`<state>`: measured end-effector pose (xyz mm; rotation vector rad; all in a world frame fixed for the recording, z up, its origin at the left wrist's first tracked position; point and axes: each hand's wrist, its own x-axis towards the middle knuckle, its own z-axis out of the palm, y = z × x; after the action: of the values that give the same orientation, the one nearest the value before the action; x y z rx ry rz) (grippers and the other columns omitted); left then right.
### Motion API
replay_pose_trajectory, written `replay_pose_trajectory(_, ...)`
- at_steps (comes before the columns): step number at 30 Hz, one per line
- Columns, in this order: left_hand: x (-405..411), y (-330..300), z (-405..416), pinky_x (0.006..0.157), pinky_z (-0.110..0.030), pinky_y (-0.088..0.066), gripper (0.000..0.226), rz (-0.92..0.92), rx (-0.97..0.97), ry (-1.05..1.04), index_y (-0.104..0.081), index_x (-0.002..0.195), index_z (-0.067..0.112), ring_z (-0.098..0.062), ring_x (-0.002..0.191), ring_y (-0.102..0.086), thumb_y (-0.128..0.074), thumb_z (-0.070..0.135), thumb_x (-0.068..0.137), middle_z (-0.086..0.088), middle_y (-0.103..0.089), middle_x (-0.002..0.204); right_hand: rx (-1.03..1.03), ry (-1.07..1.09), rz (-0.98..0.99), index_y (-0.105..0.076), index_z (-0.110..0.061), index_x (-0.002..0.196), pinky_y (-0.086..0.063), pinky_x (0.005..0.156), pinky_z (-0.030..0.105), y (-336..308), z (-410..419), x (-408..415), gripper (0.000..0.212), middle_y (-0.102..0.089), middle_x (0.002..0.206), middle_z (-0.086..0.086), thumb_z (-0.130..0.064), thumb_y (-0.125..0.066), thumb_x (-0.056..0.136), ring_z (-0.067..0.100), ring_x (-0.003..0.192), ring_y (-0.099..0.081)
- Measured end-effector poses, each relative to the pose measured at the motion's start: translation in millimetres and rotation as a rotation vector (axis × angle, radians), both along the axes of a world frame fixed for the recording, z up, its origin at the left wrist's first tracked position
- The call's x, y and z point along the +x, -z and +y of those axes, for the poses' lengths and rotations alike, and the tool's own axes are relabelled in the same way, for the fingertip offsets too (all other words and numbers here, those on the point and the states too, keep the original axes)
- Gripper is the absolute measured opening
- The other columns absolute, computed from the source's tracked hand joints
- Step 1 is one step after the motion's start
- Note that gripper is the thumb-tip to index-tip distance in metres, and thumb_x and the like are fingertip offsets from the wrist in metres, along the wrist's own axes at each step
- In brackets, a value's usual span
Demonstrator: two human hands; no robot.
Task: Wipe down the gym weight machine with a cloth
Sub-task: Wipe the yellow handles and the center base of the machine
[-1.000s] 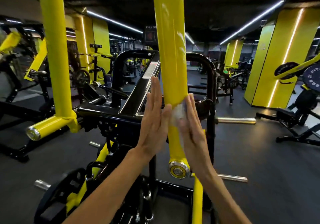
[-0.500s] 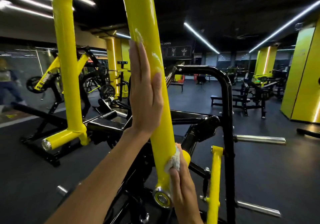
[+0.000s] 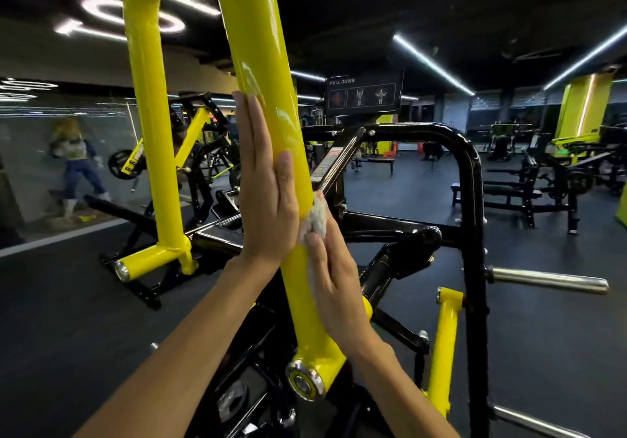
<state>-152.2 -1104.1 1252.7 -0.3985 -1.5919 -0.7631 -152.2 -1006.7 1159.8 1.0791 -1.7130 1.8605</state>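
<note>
Cloth (image 3: 315, 222) pressed by right hand (image 3: 334, 278) against yellow bar (image 3: 268, 98).

View: one head-worn wide-angle camera; no second view.
Position: just behind and above both raised forearms, at the person's head.
Direction: forward and slightly up the yellow bar (image 3: 271, 152), which stands between the left hand (image 3: 268, 197) and right hand (image 3: 334, 281).
Nearness: hands very close, filling the centre.
Edges: gym floor (image 3: 529, 336) beyond the hands; ceiling lights (image 3: 431, 63) above them.
</note>
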Motion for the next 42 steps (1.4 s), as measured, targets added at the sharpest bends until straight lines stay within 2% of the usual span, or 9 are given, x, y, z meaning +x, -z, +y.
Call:
replay_pose_trajectory(8,8.9,67.2,18.6,0.128,-0.045,-0.006,0.059,-0.063,-0.145,-0.256,-0.010,0.157,-0.002,-0.029,0.156,0.004,-0.036,0.013,0.106,-0.009,0.005,0.165,0.098,0.073,-0.101,-0.020,-0.050,0.156,-0.027,0.122,0.023,130.7,29.6,17.4,0.055,-0.024,0.163,-0.026,-0.048,-0.040,0.105,0.005,0.153,-0.023)
replay_pose_trajectory(11,11.7,82.4,24.3,0.127,-0.046,-0.006,0.059,-0.085,-0.170,-0.318,-0.010,0.157,-0.001,-0.028,0.156,0.007,-0.036,0.016,0.106,-0.010,0.004,0.166,0.138,0.137,-0.098,-0.025,-0.047,0.155,-0.021,0.126,0.032,157.5,37.9,13.1,0.055,-0.027,0.164,-0.022,-0.060,-0.035,0.103,0.011,0.156,-0.016)
replay_pose_trajectory(15,9.0,103.2,33.3,0.127,-0.051,-0.010,0.061,-0.092,-0.135,-0.358,-0.011,0.157,0.003,-0.028,0.156,0.005,-0.039,0.016,0.105,-0.007,0.003,0.167,0.153,0.186,-0.054,-0.037,-0.042,0.153,-0.021,0.125,0.047,172.0,44.3,-8.2,0.047,-0.034,0.163,-0.012,-0.051,-0.037,0.107,0.018,0.157,-0.015)
replay_pose_trajectory(19,6.9,109.9,36.2,0.126,-0.049,-0.011,0.059,-0.071,-0.145,-0.434,-0.018,0.156,0.006,-0.026,0.157,0.003,-0.042,0.016,0.103,-0.007,-0.004,0.167,0.198,0.240,-0.127,-0.039,-0.057,0.146,-0.020,0.124,0.028,150.2,54.1,-45.1,0.047,-0.039,0.158,-0.024,-0.035,-0.040,0.105,0.006,0.156,-0.014)
replay_pose_trajectory(24,4.0,116.7,32.9,0.127,-0.044,0.003,0.063,-0.012,-0.453,-0.706,-0.019,0.161,0.018,-0.022,0.157,0.006,-0.038,0.010,0.101,-0.004,0.001,0.170,0.295,0.339,-0.113,-0.044,-0.055,0.142,-0.022,0.124,0.033,130.7,67.2,-97.6,0.044,-0.032,0.147,-0.049,-0.028,-0.042,0.106,-0.001,0.153,-0.015)
replay_pose_trajectory(29,5.9,117.2,35.8,0.126,-0.046,0.007,0.061,-0.081,-0.553,-0.858,-0.019,0.161,0.014,-0.024,0.156,0.002,-0.038,0.026,0.104,-0.006,-0.013,0.169,0.264,0.314,-0.186,-0.048,-0.047,0.135,-0.024,0.126,0.041,117.7,71.9,-120.4,0.039,-0.040,0.139,-0.051,-0.021,-0.043,0.106,-0.001,0.153,-0.015)
replay_pose_trajectory(35,9.3,112.6,38.5,0.126,-0.046,0.006,0.060,-0.150,-0.562,-0.945,-0.019,0.161,0.014,-0.023,0.156,0.005,-0.029,0.036,0.106,-0.007,-0.013,0.169,0.166,0.256,-0.236,-0.047,-0.080,0.118,-0.023,0.124,0.030,115.5,56.0,-74.7,0.064,-0.037,0.137,-0.055,-0.017,-0.045,0.105,-0.003,0.152,-0.016)
replay_pose_trajectory(38,11.0,111.7,39.3,0.126,-0.046,0.005,0.063,-0.185,-0.575,-0.986,-0.018,0.161,0.015,-0.024,0.156,0.007,-0.032,0.039,0.104,-0.008,-0.010,0.169,0.206,0.187,-0.142,-0.041,-0.071,0.135,-0.017,0.125,0.022,128.3,52.6,-45.9,0.059,-0.034,0.152,-0.040,-0.020,-0.048,0.106,0.000,0.154,-0.016)
replay_pose_trajectory(42,13.5,109.6,40.4,0.126,-0.047,0.005,0.062,-0.213,-0.571,-0.987,-0.022,0.161,0.016,-0.025,0.156,0.005,-0.034,0.039,0.104,-0.008,-0.011,0.169,0.388,0.175,0.096,-0.047,-0.032,0.151,-0.009,0.127,0.028,132.7,65.7,-52.2,0.045,-0.037,0.159,-0.022,-0.025,-0.044,0.107,0.014,0.156,-0.019)
